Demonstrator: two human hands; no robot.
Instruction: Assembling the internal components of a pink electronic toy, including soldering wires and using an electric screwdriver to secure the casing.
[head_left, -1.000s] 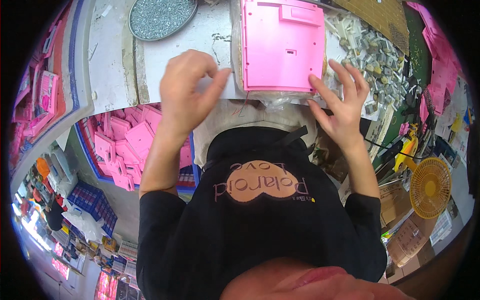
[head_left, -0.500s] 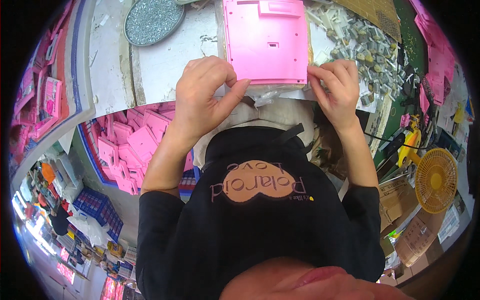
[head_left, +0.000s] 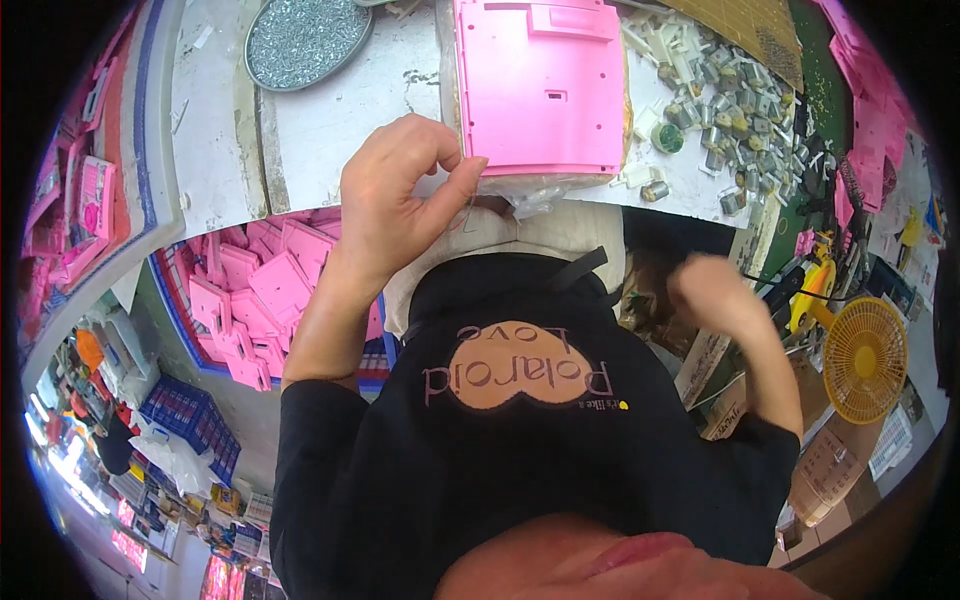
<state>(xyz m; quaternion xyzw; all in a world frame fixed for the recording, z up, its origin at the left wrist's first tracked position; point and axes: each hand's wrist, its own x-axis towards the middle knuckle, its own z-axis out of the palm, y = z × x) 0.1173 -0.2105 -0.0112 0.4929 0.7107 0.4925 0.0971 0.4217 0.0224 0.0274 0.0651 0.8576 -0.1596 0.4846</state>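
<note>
A flat pink plastic panel (head_left: 540, 95) with small holes and a raised bar at its far end lies on a plastic-wrapped pad (head_left: 540, 183) at the table's near edge. My left hand (head_left: 400, 195) is closed at the panel's near left corner, thumb and forefinger pinching its edge. A thin strand shows just below that thumb; I cannot make out what it is. My right hand (head_left: 712, 292) is off the table, low on the right beside my lap, smeared by motion. Its fingers cannot be read, nor whether anything is in them.
A round tray of small screws (head_left: 307, 43) stands at the far left. Several small metal-and-white parts (head_left: 715, 125) lie scattered right of the panel. A crate of pink panels (head_left: 265, 295) stands below the table at left. A yellow fan (head_left: 866, 360) is at right.
My right hand has let go of the panel's near right corner and swung down, right and toward me. The panel has shifted slightly right. My left hand stays at its corner.
</note>
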